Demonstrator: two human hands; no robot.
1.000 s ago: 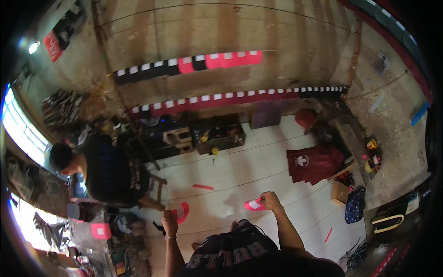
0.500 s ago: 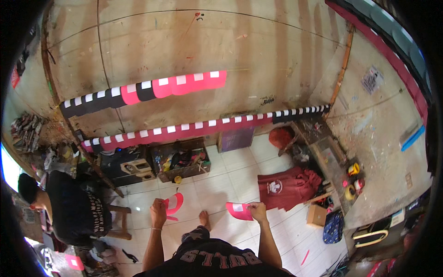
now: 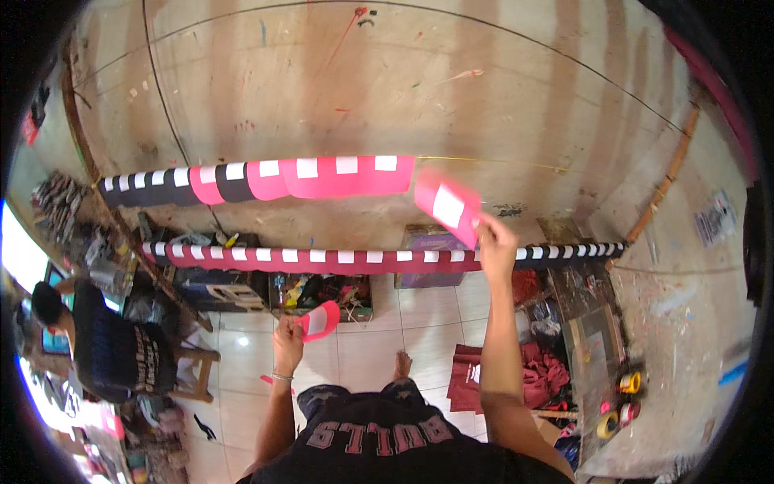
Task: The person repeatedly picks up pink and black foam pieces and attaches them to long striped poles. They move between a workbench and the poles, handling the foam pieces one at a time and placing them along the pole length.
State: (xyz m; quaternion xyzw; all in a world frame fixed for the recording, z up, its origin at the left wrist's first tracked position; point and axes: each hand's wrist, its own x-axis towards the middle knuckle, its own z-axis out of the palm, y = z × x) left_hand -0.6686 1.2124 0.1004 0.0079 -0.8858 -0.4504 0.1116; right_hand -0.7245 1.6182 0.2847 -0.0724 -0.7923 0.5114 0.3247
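My right hand [image 3: 497,242] is raised toward the wall, its fingers pinching one corner of a pink fabric piece [image 3: 447,206] with a white rectangle on it. That piece is tilted and slightly blurred, just right of the upper hanging row [image 3: 347,187] of black and pink pieces with white rectangles. Lower down, my left hand [image 3: 288,343] is closed on another curved pink fabric piece [image 3: 324,321] with a pale patch. A thin yellow string [image 3: 492,162] runs right from the end of the upper row.
A lower row [image 3: 282,260] of maroon and black pieces spans the wall. Behind it stand a cluttered wooden box [image 3: 363,313] and a purple panel [image 3: 431,280]. A maroon shirt [image 3: 542,375] lies at right beside a workbench [image 3: 597,347]. At left, a person [image 3: 121,347] sits on a wooden stool [image 3: 197,355].
My right hand has risen from waist height toward the wall, carrying its pink piece to the end of the upper row. My left hand has shifted slightly forward, and the wall appears closer.
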